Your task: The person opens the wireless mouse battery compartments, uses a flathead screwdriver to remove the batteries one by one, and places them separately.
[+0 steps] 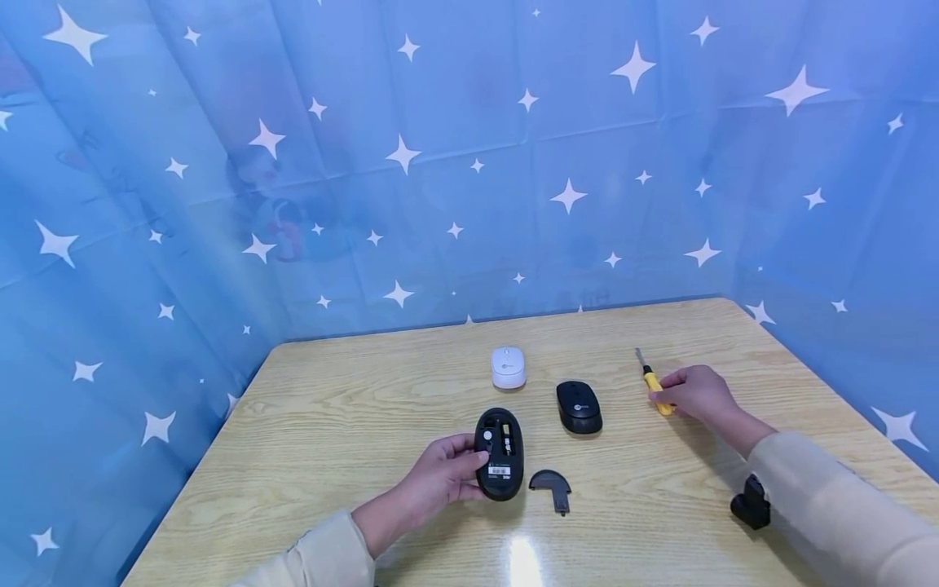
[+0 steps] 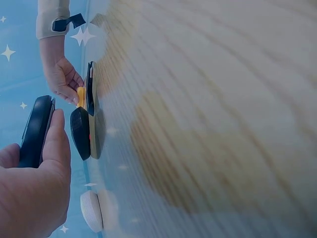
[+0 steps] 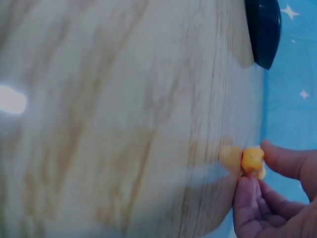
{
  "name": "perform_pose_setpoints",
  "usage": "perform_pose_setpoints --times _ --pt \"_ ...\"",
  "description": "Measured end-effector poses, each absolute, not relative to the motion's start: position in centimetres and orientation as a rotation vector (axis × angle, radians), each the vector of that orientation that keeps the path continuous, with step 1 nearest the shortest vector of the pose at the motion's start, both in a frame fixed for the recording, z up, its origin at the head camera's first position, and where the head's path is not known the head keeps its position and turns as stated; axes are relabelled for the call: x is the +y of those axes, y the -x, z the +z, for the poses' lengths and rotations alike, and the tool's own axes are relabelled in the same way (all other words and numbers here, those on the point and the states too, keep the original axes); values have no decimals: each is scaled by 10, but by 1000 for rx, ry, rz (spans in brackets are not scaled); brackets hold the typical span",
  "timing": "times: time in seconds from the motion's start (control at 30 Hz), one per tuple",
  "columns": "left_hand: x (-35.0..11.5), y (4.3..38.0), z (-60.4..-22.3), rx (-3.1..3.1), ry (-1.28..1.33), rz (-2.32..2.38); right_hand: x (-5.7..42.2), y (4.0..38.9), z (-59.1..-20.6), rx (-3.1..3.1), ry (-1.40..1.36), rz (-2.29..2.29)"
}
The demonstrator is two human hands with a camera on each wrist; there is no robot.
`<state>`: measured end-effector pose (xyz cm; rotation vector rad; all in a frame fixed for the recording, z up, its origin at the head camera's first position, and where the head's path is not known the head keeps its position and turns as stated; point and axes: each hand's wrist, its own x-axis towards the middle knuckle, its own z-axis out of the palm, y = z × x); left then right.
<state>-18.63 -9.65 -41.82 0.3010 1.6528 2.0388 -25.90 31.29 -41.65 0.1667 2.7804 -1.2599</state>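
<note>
My left hand (image 1: 443, 471) grips a black computer mouse (image 1: 516, 481) by its left side, underside turned up. Its battery bay lies uncovered, with a battery (image 1: 506, 439) inside. On the table just right of it lies the black battery cover (image 1: 552, 483), a half-round piece with a narrow stem. Over at the right, my right hand (image 1: 697, 393) pinches the yellow handle of a screwdriver (image 1: 652, 381) between thumb and fingers, its metal tip pointing away from me. In the right wrist view the handle end (image 3: 253, 160) shows between thumb and fingers, close to the tabletop.
A second black mouse (image 1: 579, 407) stands right side up between the two hands. Behind it sits a white mouse (image 1: 508, 367). The wooden table (image 1: 352, 391) ends at a blue, star-printed curtain (image 1: 469, 163) at the back and sides. A black strap piece (image 1: 751, 504) is at the right sleeve.
</note>
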Motion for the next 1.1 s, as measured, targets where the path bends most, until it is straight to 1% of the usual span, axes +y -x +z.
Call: perform_pose_setpoints --times 0.33,0.73,1.1 --pt "-97 186 -419 1651 -319 2033 309 256 -417 2856 -149 -1238" --pt "-97 185 -420 1650 -318 2038 309 253 -416 2837 -202 -1291" --pt "-96 185 -419 1642 -312 2044 304 255 -405 2634 -156 -1576"
